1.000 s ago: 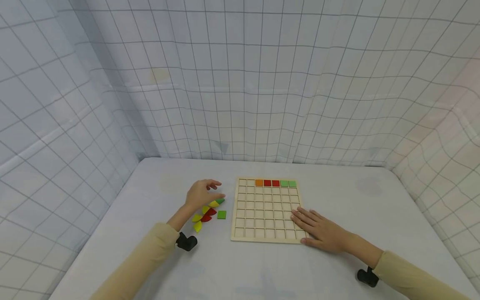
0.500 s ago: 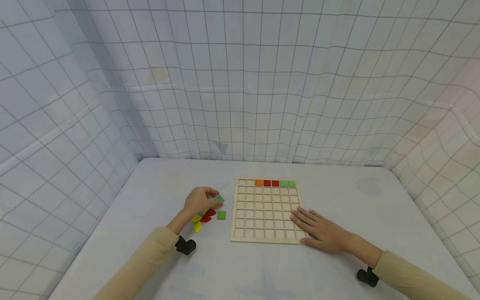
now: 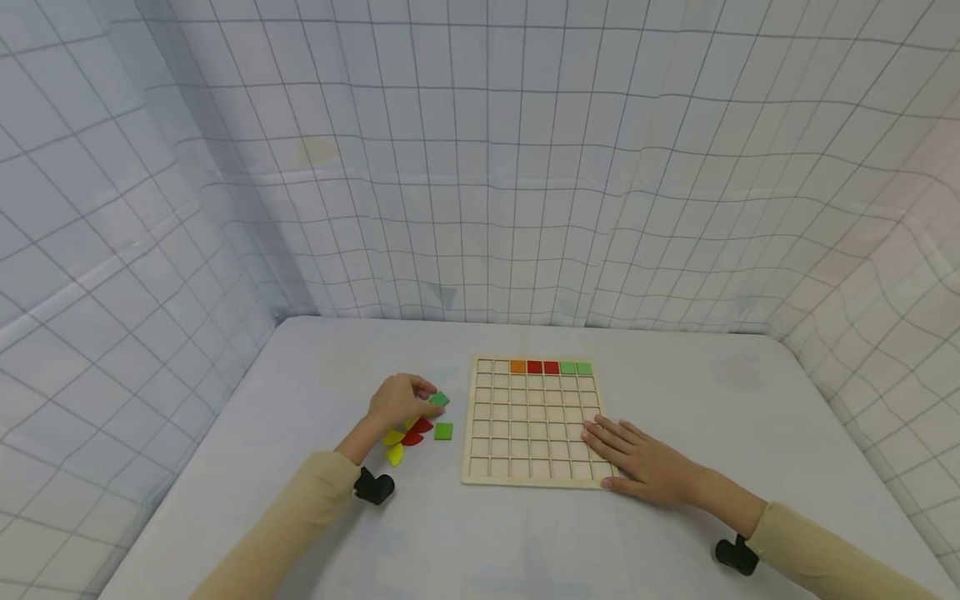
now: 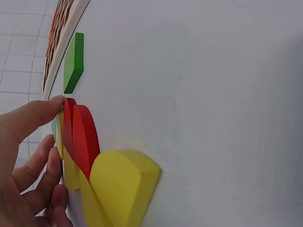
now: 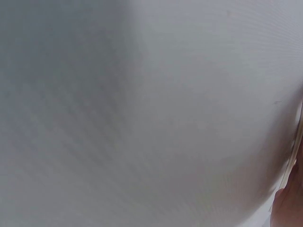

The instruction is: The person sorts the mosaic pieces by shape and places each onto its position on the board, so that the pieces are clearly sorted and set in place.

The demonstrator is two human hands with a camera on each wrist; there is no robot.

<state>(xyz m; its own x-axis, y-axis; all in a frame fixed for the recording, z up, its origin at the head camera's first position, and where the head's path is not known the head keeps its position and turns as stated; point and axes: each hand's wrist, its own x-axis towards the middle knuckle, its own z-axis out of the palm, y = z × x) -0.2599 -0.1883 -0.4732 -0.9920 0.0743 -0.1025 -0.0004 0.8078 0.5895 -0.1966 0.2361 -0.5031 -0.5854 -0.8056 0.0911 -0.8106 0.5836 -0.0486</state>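
My left hand point(image 3: 395, 403) pinches a green tile point(image 3: 439, 400) between thumb and fingers, low over a small pile left of the board. In the left wrist view its thumb point(image 4: 35, 116) lies by thin yellow and green edges, which partly hide the contact. Red petal-shaped pieces point(image 4: 86, 142) and yellow petal-shaped pieces point(image 4: 120, 182) overlap beside the hand. A green square tile point(image 3: 443, 431) lies apart, nearer the board. My right hand point(image 3: 645, 462) rests flat, fingers spread, on the right front corner of the wooden grid board point(image 3: 510, 481).
Along the board's back row sit an orange tile point(image 3: 518, 366), two red tiles point(image 3: 543, 367) and two light green tiles point(image 3: 576, 367). A white cloth covers the table point(image 3: 525, 542). Grid-patterned curtains point(image 3: 480, 183) enclose the back and sides.
My left hand has lowered to the pile, and its thumb and fingers have closed about the green tile. The tile has turned slightly. My right hand stays in place.
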